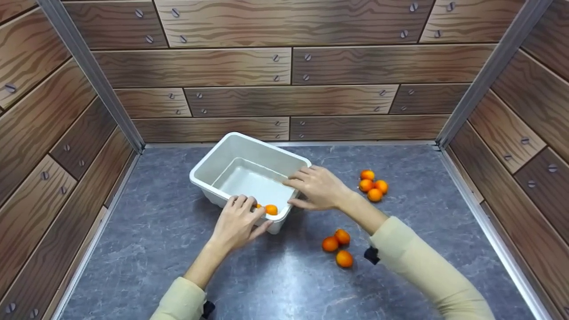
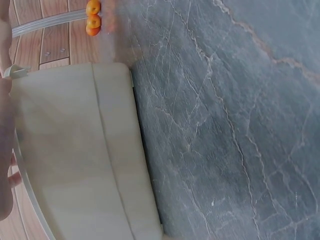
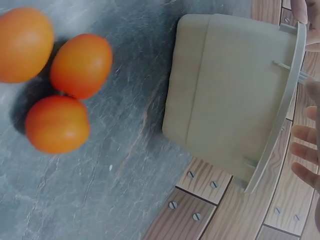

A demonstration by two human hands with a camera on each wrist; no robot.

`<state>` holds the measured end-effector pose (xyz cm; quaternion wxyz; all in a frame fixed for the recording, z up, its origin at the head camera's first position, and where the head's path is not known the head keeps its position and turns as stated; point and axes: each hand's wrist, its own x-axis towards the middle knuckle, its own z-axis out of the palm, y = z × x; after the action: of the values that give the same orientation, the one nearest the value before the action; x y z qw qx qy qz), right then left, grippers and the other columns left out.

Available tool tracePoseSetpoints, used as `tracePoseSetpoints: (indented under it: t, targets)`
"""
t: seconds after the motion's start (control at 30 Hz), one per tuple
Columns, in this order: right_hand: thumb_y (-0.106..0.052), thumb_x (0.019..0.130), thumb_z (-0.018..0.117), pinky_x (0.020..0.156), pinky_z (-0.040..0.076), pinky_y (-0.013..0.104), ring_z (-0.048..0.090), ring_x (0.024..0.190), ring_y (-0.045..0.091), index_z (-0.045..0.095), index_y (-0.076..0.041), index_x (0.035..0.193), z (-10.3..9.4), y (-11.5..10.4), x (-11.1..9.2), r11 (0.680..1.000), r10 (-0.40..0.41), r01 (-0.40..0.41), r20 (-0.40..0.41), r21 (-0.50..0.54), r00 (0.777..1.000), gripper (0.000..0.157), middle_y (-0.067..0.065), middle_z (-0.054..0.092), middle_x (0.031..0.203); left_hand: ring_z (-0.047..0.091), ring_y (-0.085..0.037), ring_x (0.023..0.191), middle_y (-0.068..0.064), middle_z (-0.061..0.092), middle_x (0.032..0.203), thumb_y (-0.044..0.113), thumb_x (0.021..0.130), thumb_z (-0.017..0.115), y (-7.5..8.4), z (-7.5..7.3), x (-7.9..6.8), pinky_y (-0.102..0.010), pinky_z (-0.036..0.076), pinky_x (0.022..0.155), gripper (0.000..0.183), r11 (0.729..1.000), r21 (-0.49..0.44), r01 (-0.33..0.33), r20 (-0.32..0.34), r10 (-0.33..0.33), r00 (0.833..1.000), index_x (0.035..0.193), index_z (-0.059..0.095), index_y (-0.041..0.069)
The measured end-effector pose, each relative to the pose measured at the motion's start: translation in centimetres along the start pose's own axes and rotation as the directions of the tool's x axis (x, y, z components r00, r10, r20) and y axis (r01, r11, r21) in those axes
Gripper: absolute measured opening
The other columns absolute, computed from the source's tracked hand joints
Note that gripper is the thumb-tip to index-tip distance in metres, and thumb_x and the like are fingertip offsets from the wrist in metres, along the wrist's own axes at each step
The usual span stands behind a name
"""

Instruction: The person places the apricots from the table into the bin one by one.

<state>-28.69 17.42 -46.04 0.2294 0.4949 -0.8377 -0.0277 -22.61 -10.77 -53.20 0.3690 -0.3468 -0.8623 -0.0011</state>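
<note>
A pale grey plastic bin (image 1: 209, 191) stands on the floor, set at an angle. My left hand (image 1: 238, 222) grips its near rim, fingers over the edge and thumb outside. Two smooth orange fruits (image 1: 271, 210) lie inside the near right corner, one mostly hidden by the left fingers. Over the right-hand rim, my right hand (image 1: 322, 189) reaches with its fingers loosely extended and spread; in the right wrist view its fingers (image 3: 304, 150) show just above the bin's rim (image 3: 280, 120), holding nothing.
Three orange fruits (image 1: 330, 244) lie on the dark marbled floor (image 1: 155, 231) near the right forearm. Farther back and right sits a cluster of several more fruits (image 1: 374, 194). Wood-patterned walls (image 1: 284, 100) with metal edging enclose the back and both sides.
</note>
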Motion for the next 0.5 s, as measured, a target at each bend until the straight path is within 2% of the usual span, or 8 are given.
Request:
tracePoseSetpoints:
  t: [0.23, 0.5]
  targets:
    - [-0.051, 0.094, 0.072, 0.087, 0.062, 0.041, 0.073, 0.106, 0.025, 0.071, -0.015, 0.13, -0.8, -0.2, -1.7, 1.0, -0.021, 0.02, -0.055, -0.02, 0.998, 0.051, 0.004, 0.077, 0.118, 0.063, -0.028, 0.089, -0.004, 0.063, 0.096, 0.058, 0.098, 0.059, -0.1, -0.1, 0.1, -0.044, 0.053, 0.084, 0.036, 1.0, -0.006, 0.008, 0.009, -0.007, 1.0, 0.097, 0.064, 0.023]
    - [-0.048, 0.092, 0.076, 0.092, 0.062, 0.04, 0.074, 0.106, 0.024, 0.073, -0.015, 0.129, -1.1, -0.7, -3.9, 0.999, -0.045, 0.044, -0.115, -0.007, 0.992, 0.05, 0.004, 0.078, 0.12, 0.062, -0.027, 0.088, -0.003, 0.063, 0.095, 0.058, 0.101, 0.054, 0.0, 0.1, -0.1, -0.043, 0.052, 0.083, 0.037, 1.0, -0.014, 0.014, 0.009, -0.014, 1.0, 0.095, 0.062, 0.023]
